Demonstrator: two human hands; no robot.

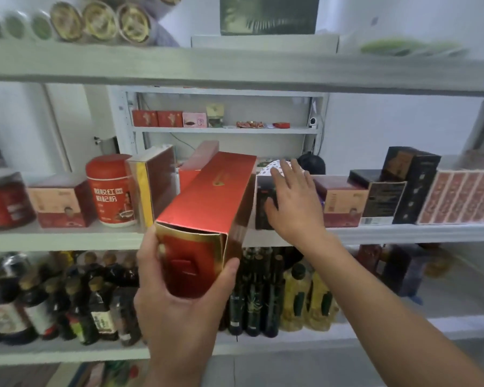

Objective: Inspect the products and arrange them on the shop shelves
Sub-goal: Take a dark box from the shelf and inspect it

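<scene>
Step in hand, as I judge it: shelving, with room being made for one product.

Left hand (179, 297) grips the near end of a long red-and-gold cardboard box (207, 202), fingers and thumb curled round it. The box is off the shelf, in the air, its far end raised and pointing into the middle white shelf (67, 237). Its near end flap looks closed.

Right hand (294, 202) is wide, fingers straight and spread, lying against a small dark upright box (263, 202) that stands on the same shelf just right of the red box. It holds nothing. Whether it presses or only touches, cannot tell.

Left of the red box stands a dark red box in a clear case (157, 185), then a red round jar with a white label (111, 188). Right of the dark box is a pink-and-maroon carton (341, 202). The slot between the clear-cased box and the dark box looks narrow, and something red already stands at its back.

Next move likely calls for the right hand to nudge the dark box rightward toward the carton, then the left hand to level the red box and slide it in lengthwise without knocking its neighbours. Motion blur at the edges; labels mostly unreadable.
</scene>
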